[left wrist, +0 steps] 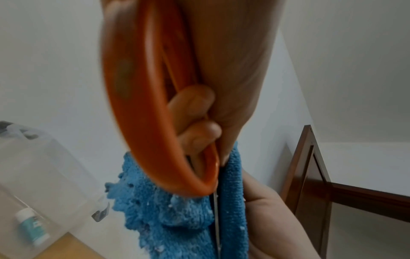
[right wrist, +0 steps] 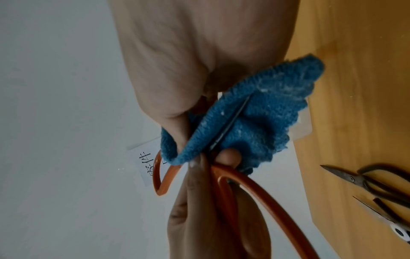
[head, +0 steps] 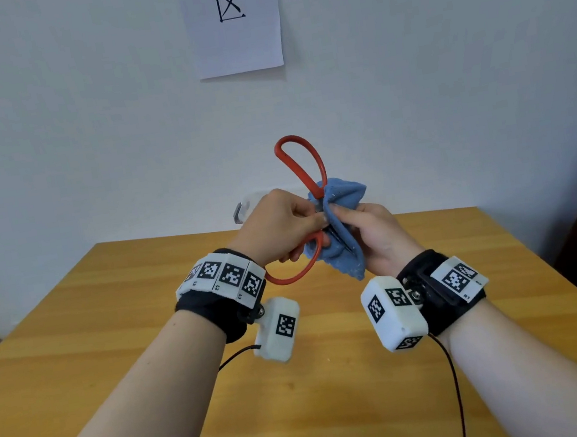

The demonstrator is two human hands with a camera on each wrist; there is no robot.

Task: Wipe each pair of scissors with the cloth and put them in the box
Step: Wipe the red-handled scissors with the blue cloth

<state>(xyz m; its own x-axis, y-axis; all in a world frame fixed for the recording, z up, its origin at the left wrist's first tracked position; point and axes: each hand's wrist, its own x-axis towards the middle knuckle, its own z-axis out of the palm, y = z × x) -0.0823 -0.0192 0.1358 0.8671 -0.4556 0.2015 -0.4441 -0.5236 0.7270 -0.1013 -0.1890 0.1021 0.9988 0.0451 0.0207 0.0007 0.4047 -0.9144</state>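
From here the blades of the red scissors (head: 305, 178) are mostly buried in the blue cloth (head: 338, 233), which my right hand (head: 376, 239) pinches around them above the worktop (head: 113, 356). My left hand (head: 280, 225) grips them near the pivot. The clear box (head: 246, 206) at 12 o'clock hides behind my hands; two more scissors (right wrist: 377, 182) lie on the worktop.

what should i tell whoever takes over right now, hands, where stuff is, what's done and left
Left hand: grips the red scissors by the handles, held up above the table.
Right hand: holds the cloth folded round the blades, mid-wipe.
Box: clear, at the table's far edge; a small bottle shows inside or behind it, no scissors visible there.
Two more scissors lie on the table, seen only from the right wrist.
Done: nothing visibly boxed.
Left: finish wiping the red pair, box it, then wipe and box the other two.
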